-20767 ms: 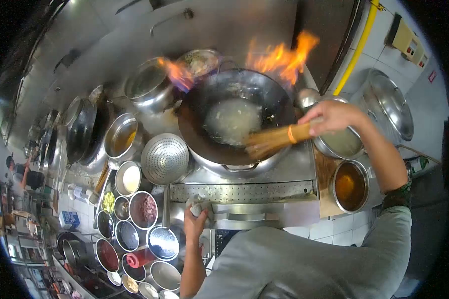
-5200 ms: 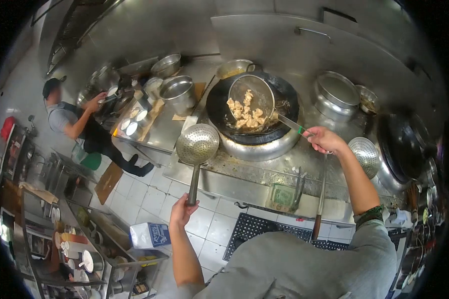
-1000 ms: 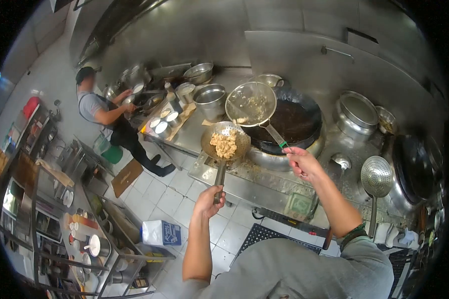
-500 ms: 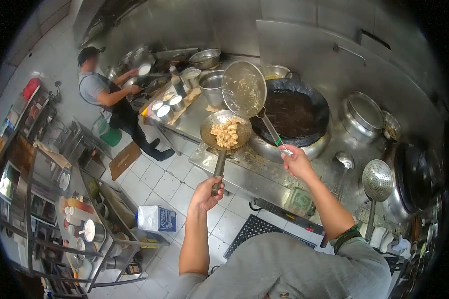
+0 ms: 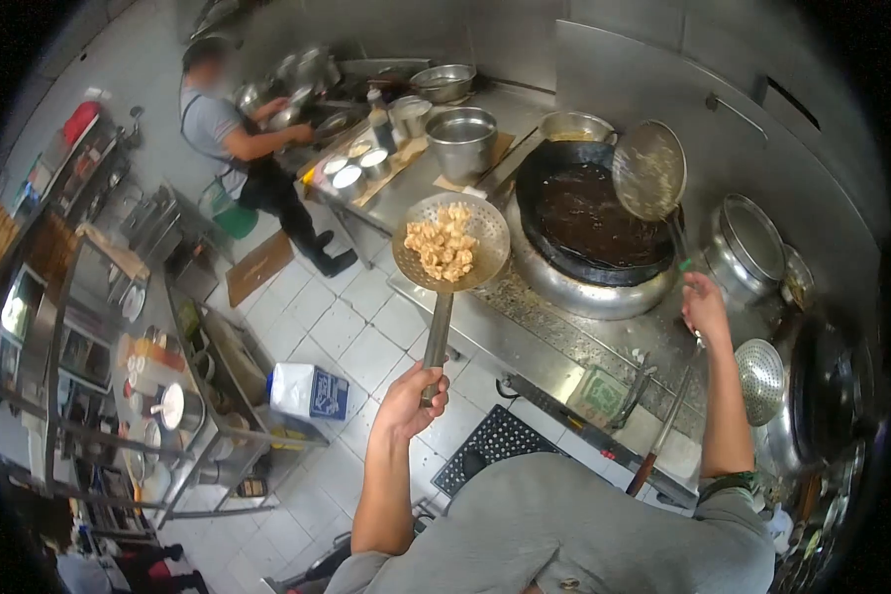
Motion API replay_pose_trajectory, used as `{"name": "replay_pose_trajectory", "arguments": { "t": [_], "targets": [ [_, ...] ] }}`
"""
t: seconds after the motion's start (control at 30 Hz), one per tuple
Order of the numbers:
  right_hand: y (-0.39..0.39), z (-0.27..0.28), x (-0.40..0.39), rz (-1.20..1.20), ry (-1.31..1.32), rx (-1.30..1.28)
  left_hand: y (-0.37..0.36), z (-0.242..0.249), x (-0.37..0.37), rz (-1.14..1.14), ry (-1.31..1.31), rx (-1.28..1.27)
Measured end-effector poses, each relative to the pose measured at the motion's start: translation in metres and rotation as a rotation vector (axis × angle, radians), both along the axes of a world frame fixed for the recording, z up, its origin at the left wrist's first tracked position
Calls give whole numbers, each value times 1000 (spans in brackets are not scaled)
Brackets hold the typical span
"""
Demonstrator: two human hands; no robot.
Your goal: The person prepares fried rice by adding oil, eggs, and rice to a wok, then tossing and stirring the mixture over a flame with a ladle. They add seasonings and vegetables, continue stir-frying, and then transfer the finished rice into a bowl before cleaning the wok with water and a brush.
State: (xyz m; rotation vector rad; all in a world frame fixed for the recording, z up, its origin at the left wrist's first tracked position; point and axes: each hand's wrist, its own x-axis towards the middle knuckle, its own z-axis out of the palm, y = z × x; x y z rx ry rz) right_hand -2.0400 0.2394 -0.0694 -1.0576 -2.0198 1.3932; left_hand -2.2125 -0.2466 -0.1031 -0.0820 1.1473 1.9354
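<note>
My left hand (image 5: 413, 399) is closed round the handle of a perforated skimmer (image 5: 490, 236). Golden-brown fried pieces (image 5: 444, 246) are heaped in its bowl, which hangs in front of the counter's edge. With my right hand (image 5: 705, 305) I grip a fine-mesh strainer (image 5: 649, 170) by its handle, which has a green band. The strainer is tilted above the right side of a black wok (image 5: 540, 193), with small bits on its mesh. Dark oil (image 5: 586, 213) with some floating specks fills the wok.
A steel pot (image 5: 462, 148), a sauce bottle (image 5: 380, 121) and small tins (image 5: 349, 182) stand along the counter. Stacked pots (image 5: 747, 238), another perforated ladle (image 5: 760, 381) and a second wok (image 5: 827, 386) are to the right. A co-worker (image 5: 233, 148) stands at the far left stove.
My right hand has carried the strainer rightward, from the wok's left side to its right. The skimmer stays in my left hand with the fried pieces. The view has shifted slightly.
</note>
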Motion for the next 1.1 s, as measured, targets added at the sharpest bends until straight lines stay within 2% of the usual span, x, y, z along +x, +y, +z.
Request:
{"name": "replay_pose_trajectory", "arguments": {
  "t": [0.1, 0.13, 0.2, 0.27, 0.43, 0.63, 0.67, 0.7, 0.77, 0.8, 0.87, 0.9, 0.93, 0.97, 1.0, 1.1],
  "targets": [
    [48, -20, 10, 21, -303, 346, -5, -2, 27, 60, -47, -6],
    [42, -10, 9, 18, -278, 297, -7, -5, 38, 84, -58, -17],
    [50, 3, 9, 157, -212, -119, -8, -9, 63, 133, -33, -29],
    [51, 6, -1, 211, -152, -341, -12, -4, 91, 146, -25, 21],
    [45, -10, -36, 281, -8, -575, -20, 7, 157, 313, -59, -72],
    [56, -38, -58, 353, 140, -736, -43, 4, 224, 474, -87, 10],
    [56, -39, -53, 341, 181, -701, -50, 3, 238, 534, -97, 15],
    [76, -58, -52, 549, 302, -724, -55, 0, 251, 534, -63, -10],
    [84, -67, -49, 648, 284, -600, -65, 9, 277, 599, -59, -29],
    [87, -72, -48, 749, 247, -444, -72, 3, 291, 672, -94, -6],
    [118, -87, -65, 1074, 246, 48, -92, -11, 326, 689, 47, 224],
    [143, -99, -79, 1368, 476, 416, -102, -3, 347, 721, 43, 223],
    [117, -79, -68, 1159, 279, 323, -110, 8, 373, 793, 51, 223],
    [52, -58, -39, 970, 139, 200, -120, 11, 401, 870, 73, 227],
    [6, -45, -18, 881, 81, 142, -128, 13, 425, 915, 98, 231],
    [-75, -40, 29, 886, 41, 81, -144, 16, 518, 1117, 125, 192]
  ]
}}
